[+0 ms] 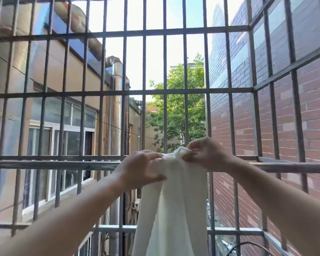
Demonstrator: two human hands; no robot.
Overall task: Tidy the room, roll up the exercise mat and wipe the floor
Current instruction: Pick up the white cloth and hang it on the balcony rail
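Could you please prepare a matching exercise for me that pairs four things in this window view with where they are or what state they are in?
Things:
1. thin white cloth
2. grey metal window grille
3. red brick wall
4. leafy green tree

Places or states:
A. outside, on the right
B. far off, centre, beyond the bars
C. pinched at its top by the left hand and right hand
D. crosses the whole view

Pairs: 1-C, 2-D, 3-A, 4-B.

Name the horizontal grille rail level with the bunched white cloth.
The thick third rail down: left hand and right hand grip the white cloth there; the rest run higher or lower.
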